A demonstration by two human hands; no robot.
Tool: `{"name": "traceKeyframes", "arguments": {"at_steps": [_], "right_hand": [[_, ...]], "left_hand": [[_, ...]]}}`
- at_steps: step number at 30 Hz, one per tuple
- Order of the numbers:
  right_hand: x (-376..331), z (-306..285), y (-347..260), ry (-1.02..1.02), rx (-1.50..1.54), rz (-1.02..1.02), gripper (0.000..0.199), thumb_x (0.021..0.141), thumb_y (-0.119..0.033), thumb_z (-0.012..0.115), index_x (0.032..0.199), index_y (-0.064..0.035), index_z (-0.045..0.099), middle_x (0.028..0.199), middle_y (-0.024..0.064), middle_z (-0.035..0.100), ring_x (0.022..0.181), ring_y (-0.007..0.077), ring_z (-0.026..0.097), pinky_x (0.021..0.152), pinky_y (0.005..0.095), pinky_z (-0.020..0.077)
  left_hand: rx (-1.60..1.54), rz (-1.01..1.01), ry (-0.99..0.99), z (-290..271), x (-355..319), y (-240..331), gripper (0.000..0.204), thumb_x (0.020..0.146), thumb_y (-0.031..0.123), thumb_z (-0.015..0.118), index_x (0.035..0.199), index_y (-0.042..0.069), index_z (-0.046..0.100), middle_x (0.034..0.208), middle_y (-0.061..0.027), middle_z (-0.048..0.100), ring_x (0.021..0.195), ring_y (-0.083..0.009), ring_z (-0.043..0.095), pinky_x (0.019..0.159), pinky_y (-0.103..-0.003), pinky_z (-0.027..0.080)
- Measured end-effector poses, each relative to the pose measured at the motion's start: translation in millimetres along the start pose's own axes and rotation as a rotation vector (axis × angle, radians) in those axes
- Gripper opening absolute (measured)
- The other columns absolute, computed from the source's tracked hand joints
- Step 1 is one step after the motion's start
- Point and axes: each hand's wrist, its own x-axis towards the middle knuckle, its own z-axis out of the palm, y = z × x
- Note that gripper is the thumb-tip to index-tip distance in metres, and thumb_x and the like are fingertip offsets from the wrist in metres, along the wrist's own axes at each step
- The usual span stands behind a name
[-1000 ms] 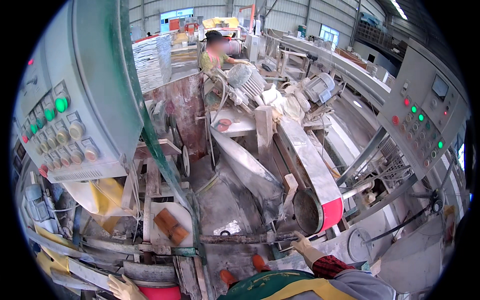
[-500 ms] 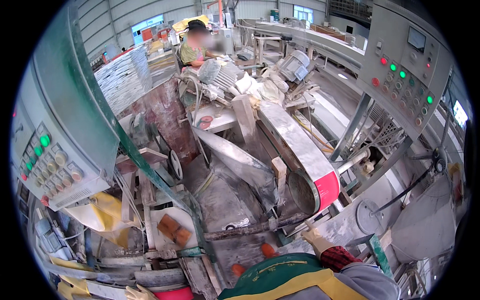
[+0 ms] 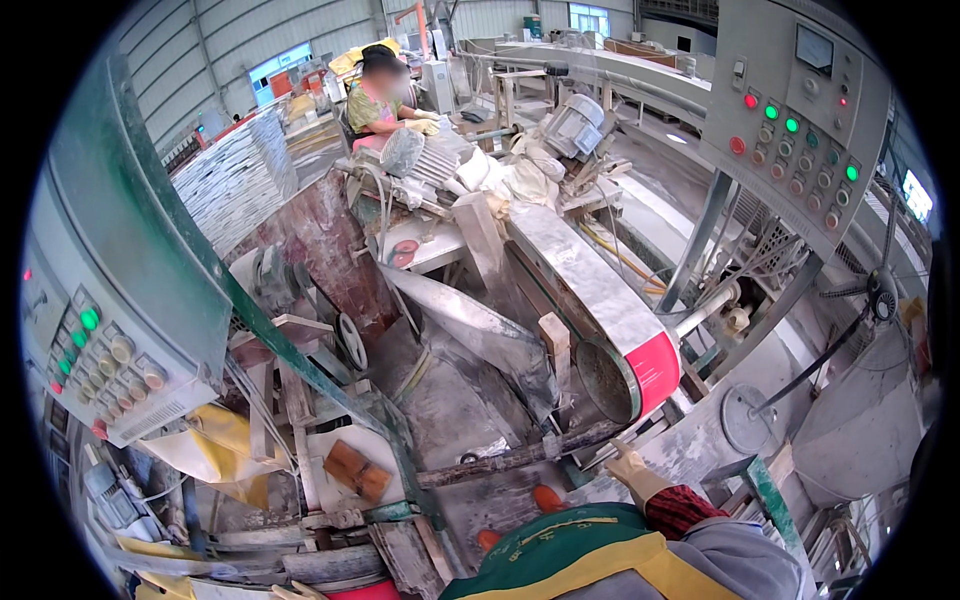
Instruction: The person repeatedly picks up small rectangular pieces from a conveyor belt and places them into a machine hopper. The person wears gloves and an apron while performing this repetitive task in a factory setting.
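My right hand (image 3: 637, 474), in a cream glove below a red-checked cuff, reaches forward beneath the rounded end of a belt sander (image 3: 655, 375). Its fingers look stretched out, touching or just over a pale bar (image 3: 598, 458); which of the two I cannot tell. At the lower edge only the glove tips of my left hand (image 3: 292, 593) show, beside a machine roller (image 3: 335, 560) and a red band (image 3: 365, 590). Most of that hand is cut off by the picture's edge. A green apron (image 3: 560, 545) with yellow trim covers my front.
Control cabinets with lit buttons stand at left (image 3: 120, 330) and right (image 3: 790, 120). A dusty metal guard (image 3: 480, 320) runs beside the belt. Brown blocks (image 3: 357, 472) lie on a pale plate. A gloved co-worker (image 3: 380, 105) sits beyond the motor (image 3: 575, 125). A fan (image 3: 880, 295) stands at right.
The whole view has shifted slightly. My left hand has sunk further out at the lower edge. My right hand stays by the bar. The co-worker's gloved hands now show more plainly.
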Motion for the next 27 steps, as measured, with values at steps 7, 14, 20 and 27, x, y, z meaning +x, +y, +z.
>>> {"name": "traceKeyframes", "arguments": {"at_steps": [7, 14, 20, 27], "right_hand": [[11.9, 13.8, 17.6, -0.032, 0.063, 0.002, 0.062, 0.075, -0.023, 0.054, 0.134, -0.0126, 0.041, 0.082, 0.0175, 0.067, 0.08, 0.027, 0.065, 0.074, 0.0358, 0.0497], [21.1, 22.9, 35.2, -0.05, 0.091, 0.007, 0.06, 0.074, -0.024, 0.055, 0.132, -0.0122, 0.044, 0.081, 0.0169, 0.067, 0.078, 0.0268, 0.065, 0.073, 0.0352, 0.0502], [18.0, 13.4, 23.0, -0.064, 0.023, -0.018, 0.062, 0.072, -0.024, 0.058, 0.132, -0.0124, 0.046, 0.086, 0.0172, 0.067, 0.078, 0.0254, 0.065, 0.071, 0.0348, 0.0509], [47.9, 17.3, 49.7, -0.063, -0.199, -0.082, 0.062, 0.072, -0.022, 0.06, 0.132, -0.0115, 0.046, 0.086, 0.0153, 0.067, 0.069, 0.0204, 0.065, 0.064, 0.032, 0.0532]], "left_hand": [[0.011, 0.036, 0.028, 5.7, -12.3, -0.7, 0.042, 0.081, 0.044, 0.062, 0.106, 0.01, 0.062, 0.102, -0.0144, 0.062, 0.09, -0.0338, 0.06, 0.063, -0.048, 0.048], [0.017, 0.03, 0.035, 8.9, -16.2, 4.7, 0.041, 0.081, 0.045, 0.062, 0.105, 0.012, 0.063, 0.103, -0.0126, 0.063, 0.092, -0.0339, 0.06, 0.062, -0.048, 0.049], [-0.076, 0.027, -0.083, 30.6, -3.1, -25.1, 0.049, 0.081, 0.048, 0.061, 0.101, 0.003, 0.064, 0.081, -0.0129, 0.062, 0.057, -0.0246, 0.057, 0.044, -0.035, 0.046], [0.061, 0.286, -0.034, 104.2, -39.5, -58.9, 0.06, 0.085, 0.046, 0.057, 0.111, -0.008, 0.057, 0.106, -0.0307, 0.057, 0.096, -0.0484, 0.056, 0.073, -0.053, 0.05]]}}
